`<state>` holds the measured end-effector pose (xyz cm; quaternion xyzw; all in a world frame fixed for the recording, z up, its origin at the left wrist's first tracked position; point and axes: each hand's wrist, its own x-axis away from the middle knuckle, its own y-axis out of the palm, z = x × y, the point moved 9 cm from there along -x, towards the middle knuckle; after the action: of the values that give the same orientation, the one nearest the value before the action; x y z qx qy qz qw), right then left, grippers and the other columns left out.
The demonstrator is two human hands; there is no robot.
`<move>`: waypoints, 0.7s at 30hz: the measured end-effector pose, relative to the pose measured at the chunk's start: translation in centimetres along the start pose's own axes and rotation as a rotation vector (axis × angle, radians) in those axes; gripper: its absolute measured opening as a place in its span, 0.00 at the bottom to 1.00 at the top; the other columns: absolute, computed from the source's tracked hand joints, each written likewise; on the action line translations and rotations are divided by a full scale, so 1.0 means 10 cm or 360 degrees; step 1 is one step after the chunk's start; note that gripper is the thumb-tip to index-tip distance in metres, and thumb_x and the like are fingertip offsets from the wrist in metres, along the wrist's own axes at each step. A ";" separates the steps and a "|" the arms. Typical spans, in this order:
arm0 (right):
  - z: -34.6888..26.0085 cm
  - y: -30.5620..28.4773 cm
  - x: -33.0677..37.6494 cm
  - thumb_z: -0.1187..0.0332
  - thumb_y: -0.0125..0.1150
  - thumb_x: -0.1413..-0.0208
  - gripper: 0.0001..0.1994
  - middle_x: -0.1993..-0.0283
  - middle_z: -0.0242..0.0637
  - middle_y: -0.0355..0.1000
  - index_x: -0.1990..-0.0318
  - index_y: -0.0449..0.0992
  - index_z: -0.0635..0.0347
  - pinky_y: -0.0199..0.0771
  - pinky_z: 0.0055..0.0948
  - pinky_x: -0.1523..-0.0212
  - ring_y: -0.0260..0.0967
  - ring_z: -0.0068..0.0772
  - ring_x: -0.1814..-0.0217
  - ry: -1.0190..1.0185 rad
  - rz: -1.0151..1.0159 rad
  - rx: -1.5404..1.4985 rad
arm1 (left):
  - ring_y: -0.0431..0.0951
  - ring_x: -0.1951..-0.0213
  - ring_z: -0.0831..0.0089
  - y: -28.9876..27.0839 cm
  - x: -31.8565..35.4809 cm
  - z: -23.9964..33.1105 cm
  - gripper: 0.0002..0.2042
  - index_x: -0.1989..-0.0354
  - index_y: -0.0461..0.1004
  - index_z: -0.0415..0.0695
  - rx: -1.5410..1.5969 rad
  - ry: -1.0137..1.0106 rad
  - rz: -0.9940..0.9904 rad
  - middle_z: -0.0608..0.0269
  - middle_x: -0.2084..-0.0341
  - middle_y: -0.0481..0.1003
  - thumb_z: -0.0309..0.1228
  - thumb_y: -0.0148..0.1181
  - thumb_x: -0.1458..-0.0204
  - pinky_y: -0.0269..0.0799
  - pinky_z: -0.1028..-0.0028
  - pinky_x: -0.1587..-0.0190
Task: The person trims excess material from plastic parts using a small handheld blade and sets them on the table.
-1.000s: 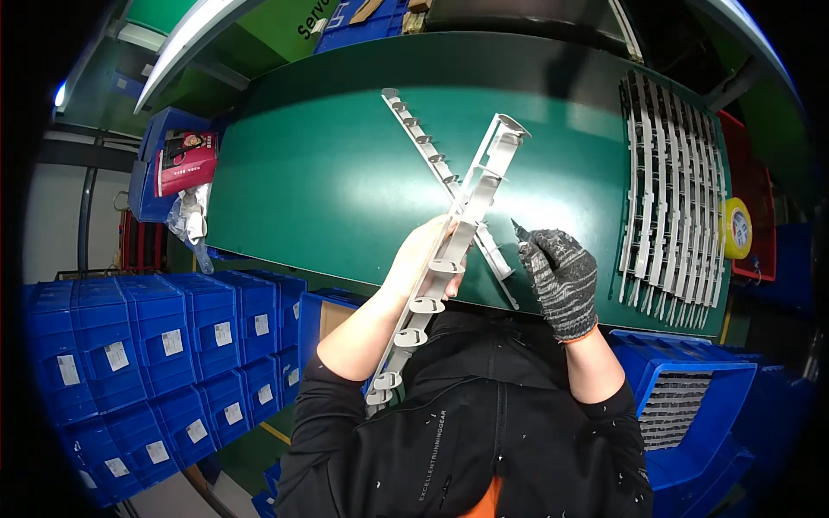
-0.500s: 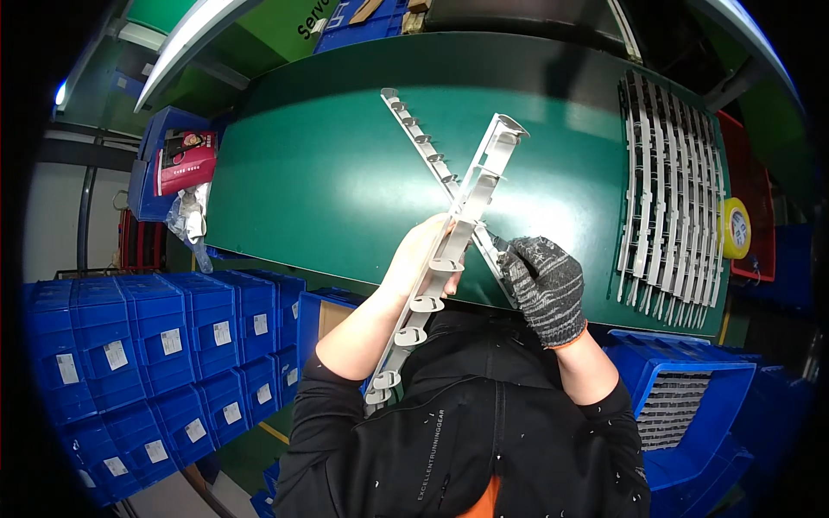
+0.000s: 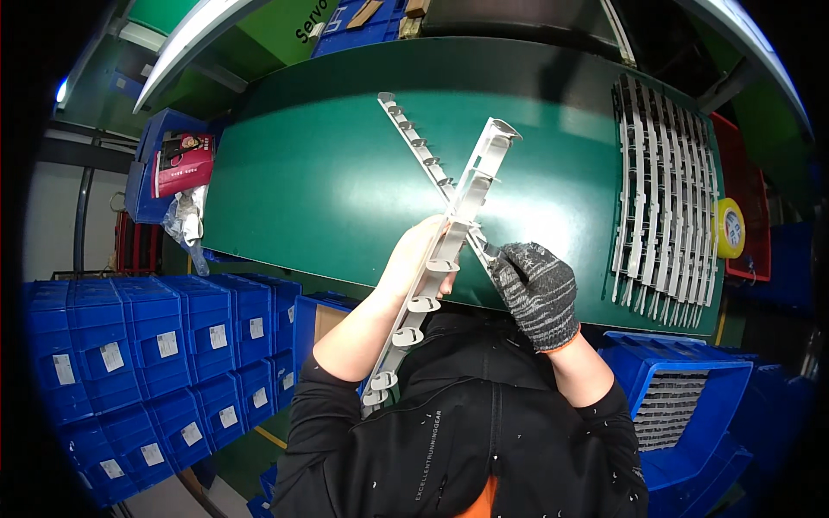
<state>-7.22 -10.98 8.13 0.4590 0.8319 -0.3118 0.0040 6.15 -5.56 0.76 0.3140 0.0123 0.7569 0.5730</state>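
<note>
Head view | my bare left hand [image 3: 419, 259] is gripping a long grey strip [image 3: 449, 250] mid-length | my gloved right hand [image 3: 537, 292] is clenching the near end of a second strip [image 3: 425, 155], crossing beneath | both are lying over the green table [image 3: 319, 181] | more strips [image 3: 661, 198] are stacking at right.

Bare left hand [image 3: 420, 256] gripping long white ringed plastic strip [image 3: 449, 250] at near edge of green table [image 3: 328, 173]; gloved right hand [image 3: 537, 291] closed on lower end of second strip [image 3: 423, 155], crossing under first. Row of same strips [image 3: 661, 190] on table's right side, yellow tape roll [image 3: 730, 228] just beyond
</note>
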 end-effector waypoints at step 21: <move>0.49 -0.03 0.09 0.64 0.47 0.43 0.14 0.83 0.30 0.65 0.70 0.73 0.67 0.59 0.20 0.79 0.59 0.18 0.84 0.0484 0.0108 -0.0724 | 0.58 0.87 0.83 -0.13 0.00 0.00 0.18 0.75 0.70 0.36 -0.0070 -0.0099 -0.0063 0.67 0.82 0.64 0.41 0.47 0.45 0.51 0.85 0.86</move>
<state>-9.34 -12.96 4.12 0.5155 0.8557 -0.0443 -0.0075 7.28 -5.12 0.22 0.3244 -0.0160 0.7354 0.5947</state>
